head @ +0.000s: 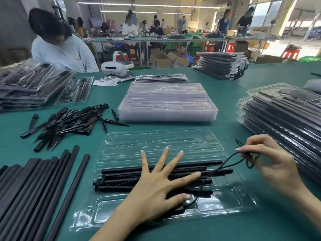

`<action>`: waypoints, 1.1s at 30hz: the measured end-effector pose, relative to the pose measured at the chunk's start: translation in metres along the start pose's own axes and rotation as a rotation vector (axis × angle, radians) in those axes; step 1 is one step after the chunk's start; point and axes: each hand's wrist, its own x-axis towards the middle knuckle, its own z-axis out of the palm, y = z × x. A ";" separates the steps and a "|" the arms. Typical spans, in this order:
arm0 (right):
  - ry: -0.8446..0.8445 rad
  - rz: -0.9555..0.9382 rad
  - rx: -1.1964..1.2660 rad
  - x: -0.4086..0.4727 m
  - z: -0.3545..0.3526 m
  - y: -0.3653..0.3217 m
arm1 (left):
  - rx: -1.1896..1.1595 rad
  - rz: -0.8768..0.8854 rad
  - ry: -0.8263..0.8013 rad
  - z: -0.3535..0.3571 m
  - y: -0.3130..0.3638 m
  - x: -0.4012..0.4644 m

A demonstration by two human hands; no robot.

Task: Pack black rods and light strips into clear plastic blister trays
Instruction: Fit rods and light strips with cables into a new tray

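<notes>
**A:** What am I looking at from the head camera right now?

**B:** I'm seeing an open clear blister tray (156, 146) lying on a green table (231, 94), straight in front of the person. Several black rods (182, 166) are sitting lengthwise in its near half. The far half is showing bare moulded channels.

**A:** Where are the hands?

**B:** The left hand (156, 190) is lying flat on the rods with its fingers spread wide and straight, pressing down; its thumb is touching the tray's near edge area. The right hand (271, 162) is hovering just past the tray's right end, pinching a thin black cord (218, 168) between thumb and fingertips. The cord is running down from that hand, across the rods, to a spot beside the left thumb. I'm thinking it ends at a small grey piece there, but the blur is making that hard to tell.

**A:** What's lying around the tray?

**B:** Loose long black rods (34, 185) are lying at the near left. A heap of short pointed black stakes (69, 122) is sitting beyond them. A stack of empty clear trays (167, 103) is standing behind the open tray, and a stack of packed trays (284, 112) is sitting to the right, near the right hand.
</notes>
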 end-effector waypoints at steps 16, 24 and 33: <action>-0.500 -0.159 -0.241 -0.015 -0.023 -0.002 | -0.085 0.027 -0.136 -0.004 0.004 0.003; -0.826 -0.019 -0.185 -0.020 0.005 -0.018 | -0.075 0.017 -0.145 -0.005 0.006 0.004; -0.606 0.283 -0.160 -0.011 0.036 -0.030 | -0.103 0.041 -0.141 -0.006 0.004 0.004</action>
